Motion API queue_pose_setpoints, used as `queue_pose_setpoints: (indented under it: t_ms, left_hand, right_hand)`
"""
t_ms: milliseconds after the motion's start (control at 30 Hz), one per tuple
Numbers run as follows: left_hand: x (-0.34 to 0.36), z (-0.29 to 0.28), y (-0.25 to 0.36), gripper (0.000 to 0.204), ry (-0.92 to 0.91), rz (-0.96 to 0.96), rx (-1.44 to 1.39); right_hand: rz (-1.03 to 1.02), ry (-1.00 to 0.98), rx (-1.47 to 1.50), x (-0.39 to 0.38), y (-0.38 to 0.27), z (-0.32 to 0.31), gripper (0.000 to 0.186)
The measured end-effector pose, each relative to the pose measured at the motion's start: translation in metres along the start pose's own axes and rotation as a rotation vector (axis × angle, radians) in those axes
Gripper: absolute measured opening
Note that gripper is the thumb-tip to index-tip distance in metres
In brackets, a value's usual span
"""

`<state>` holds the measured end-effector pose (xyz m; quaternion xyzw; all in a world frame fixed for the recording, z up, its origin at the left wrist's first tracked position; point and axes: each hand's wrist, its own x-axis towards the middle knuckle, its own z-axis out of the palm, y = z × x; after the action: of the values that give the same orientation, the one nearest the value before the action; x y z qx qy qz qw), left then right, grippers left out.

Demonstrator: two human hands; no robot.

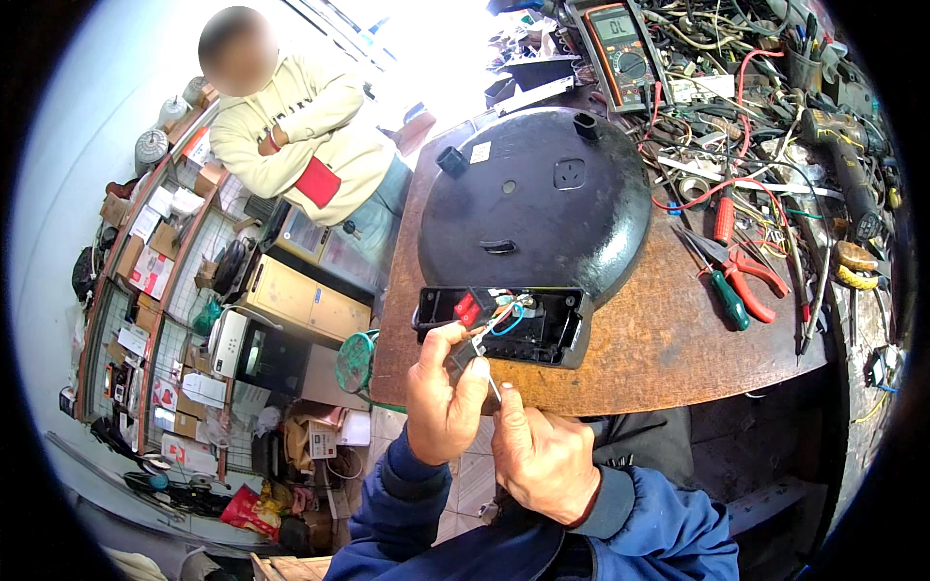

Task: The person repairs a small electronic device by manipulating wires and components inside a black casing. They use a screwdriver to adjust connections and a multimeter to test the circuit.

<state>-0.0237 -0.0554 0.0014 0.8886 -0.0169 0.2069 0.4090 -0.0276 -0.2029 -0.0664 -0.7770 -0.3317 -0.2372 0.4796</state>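
Observation:
My left hand [441,407] pinches a small black component [465,353] between thumb and index finger, just below a red switch [470,308] with white, blue and other wires. My right hand [542,460] is closed on a thin white wire or rod [491,382] leading to that component; which it is, I cannot tell. An open black rectangular housing [552,329] lies at the bench edge, against a large round black appliance base [518,218] with short posts and a socket.
Red-handled pliers [751,281] and a green screwdriver [728,302] lie on the wooden bench [639,358] at right, near tangled cables and a multimeter [625,58]. Another person [291,155] stands at upper left with crossed arms, beside shelves [165,281] of boxes.

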Motion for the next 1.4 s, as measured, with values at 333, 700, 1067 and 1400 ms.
queue_pose_setpoints:
  t_ms: [333,700,1067,1400]
  left_hand:
    - [-0.004,0.010,0.003,0.031,0.088,0.066,0.119]
    - [-0.007,0.015,0.002,0.028,0.119,0.021,0.094]
    - [0.002,-0.010,-0.002,0.027,-0.071,-0.152,-0.146]
    - [0.009,-0.017,-0.009,0.026,-0.164,-0.171,-0.224]
  right_hand:
    - [-0.006,-0.058,-0.036,0.000,-0.007,-0.001,0.048]
    - [0.005,-0.077,-0.121,0.001,-0.012,-0.002,0.048]
    - [-0.101,-0.023,-0.013,0.003,0.028,-0.002,0.047]
    - [-0.233,-0.067,-0.043,0.011,0.048,-0.008,0.048]
